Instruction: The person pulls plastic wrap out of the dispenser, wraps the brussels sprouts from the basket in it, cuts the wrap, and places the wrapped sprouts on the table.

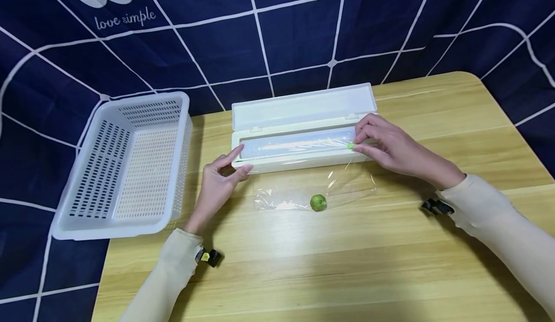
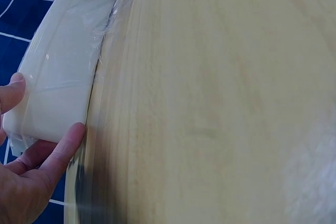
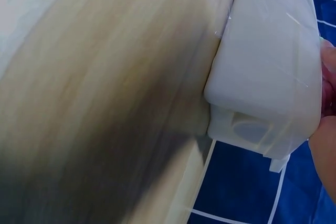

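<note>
A white cling film dispenser (image 1: 299,164) lies on the table with its long lid (image 1: 303,107) tipped back and a roll of clear film (image 1: 286,143) inside. My left hand (image 1: 217,180) holds its left end, index finger on top and thumb at the front edge; the left wrist view shows that hand (image 2: 37,182) at the box's corner. At the right end, my right hand (image 1: 390,146) pinches a small green slide cutter (image 1: 350,145). Clear film (image 1: 282,201) drapes over the front onto the table, where a round green lime (image 1: 318,203) sits within its outline.
A white perforated plastic basket (image 1: 175,206) stands to the left, partly over the table's edge. Dark blue cloth (image 1: 299,37) with white lines hangs behind and at both sides of the wooden table (image 1: 277,274). Each sleeve cuff carries a small black device (image 1: 438,207).
</note>
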### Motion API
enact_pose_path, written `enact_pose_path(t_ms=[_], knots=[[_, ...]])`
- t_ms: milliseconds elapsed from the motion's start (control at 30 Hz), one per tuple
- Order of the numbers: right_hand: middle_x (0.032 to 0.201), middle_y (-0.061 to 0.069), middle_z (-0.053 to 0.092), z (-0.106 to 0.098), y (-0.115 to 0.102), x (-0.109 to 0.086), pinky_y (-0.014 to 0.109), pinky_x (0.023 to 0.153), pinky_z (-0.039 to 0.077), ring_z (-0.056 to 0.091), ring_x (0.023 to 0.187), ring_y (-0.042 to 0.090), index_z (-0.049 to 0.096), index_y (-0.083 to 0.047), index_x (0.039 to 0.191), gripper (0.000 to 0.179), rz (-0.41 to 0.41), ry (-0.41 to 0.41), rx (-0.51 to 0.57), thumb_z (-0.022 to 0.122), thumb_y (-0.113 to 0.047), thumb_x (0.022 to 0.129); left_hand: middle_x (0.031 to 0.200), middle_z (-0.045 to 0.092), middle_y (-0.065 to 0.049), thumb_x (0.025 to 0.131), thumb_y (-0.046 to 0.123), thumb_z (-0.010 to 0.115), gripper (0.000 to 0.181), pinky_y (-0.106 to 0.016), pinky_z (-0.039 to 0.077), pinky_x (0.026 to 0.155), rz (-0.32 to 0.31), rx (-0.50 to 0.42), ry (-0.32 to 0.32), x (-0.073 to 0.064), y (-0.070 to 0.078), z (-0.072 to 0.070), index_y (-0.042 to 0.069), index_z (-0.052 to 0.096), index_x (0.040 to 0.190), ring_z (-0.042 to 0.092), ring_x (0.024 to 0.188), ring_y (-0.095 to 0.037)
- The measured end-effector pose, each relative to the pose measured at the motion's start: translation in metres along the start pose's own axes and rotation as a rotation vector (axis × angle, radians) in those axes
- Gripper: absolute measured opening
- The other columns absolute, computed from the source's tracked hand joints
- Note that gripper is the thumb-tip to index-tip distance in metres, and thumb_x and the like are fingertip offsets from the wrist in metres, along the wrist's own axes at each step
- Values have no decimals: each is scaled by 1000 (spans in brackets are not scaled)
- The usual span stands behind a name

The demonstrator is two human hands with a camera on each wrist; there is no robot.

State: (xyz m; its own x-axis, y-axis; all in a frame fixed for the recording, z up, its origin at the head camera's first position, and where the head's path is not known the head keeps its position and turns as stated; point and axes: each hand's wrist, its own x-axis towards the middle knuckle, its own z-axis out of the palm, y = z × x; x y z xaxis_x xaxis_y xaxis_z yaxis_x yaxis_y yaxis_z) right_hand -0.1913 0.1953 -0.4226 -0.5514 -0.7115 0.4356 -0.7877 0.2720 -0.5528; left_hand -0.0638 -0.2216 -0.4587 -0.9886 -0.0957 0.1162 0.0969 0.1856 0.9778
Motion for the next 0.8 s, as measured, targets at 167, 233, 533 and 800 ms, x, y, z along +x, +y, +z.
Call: enact_pose_path(t_ms=[167, 233, 533, 800], knots=[[111, 0, 63, -3, 2, -1, 18, 71, 47, 56, 97, 11, 69, -10, 95, 33, 10, -6, -7, 83, 18, 84, 85, 55, -17, 94, 7, 88, 56, -18, 51, 56, -3, 6, 4, 2, 3, -1, 16, 70, 146, 76, 77, -25], [111, -1, 63, -4, 3, -2, 17, 71, 48, 56, 96, 11, 69, -11, 96, 33, 19, -13, -8, 83, 18, 85, 85, 55, -18, 94, 8, 88, 56, -18, 49, 55, -15, 9, 2, 1, 3, 0, 17, 70, 147, 72, 74, -22], [111, -1, 62, -9, 2, -11, 18, 70, 47, 56, 92, 9, 69, -12, 96, 37, 22, -13, -16, 83, 20, 83, 84, 54, -21, 94, 11, 89, 56, -17, 48, 56, -32, 11, 5, -3, 1, 2, 19, 71, 146, 61, 67, -18], [112, 0, 63, -16, 6, -14, 25, 67, 42, 52, 89, 11, 71, -11, 97, 37, 2, 12, -26, 85, 19, 82, 85, 55, -18, 94, 7, 88, 56, -18, 52, 56, -15, 0, 7, -2, 0, 0, 16, 71, 146, 77, 80, -30]])
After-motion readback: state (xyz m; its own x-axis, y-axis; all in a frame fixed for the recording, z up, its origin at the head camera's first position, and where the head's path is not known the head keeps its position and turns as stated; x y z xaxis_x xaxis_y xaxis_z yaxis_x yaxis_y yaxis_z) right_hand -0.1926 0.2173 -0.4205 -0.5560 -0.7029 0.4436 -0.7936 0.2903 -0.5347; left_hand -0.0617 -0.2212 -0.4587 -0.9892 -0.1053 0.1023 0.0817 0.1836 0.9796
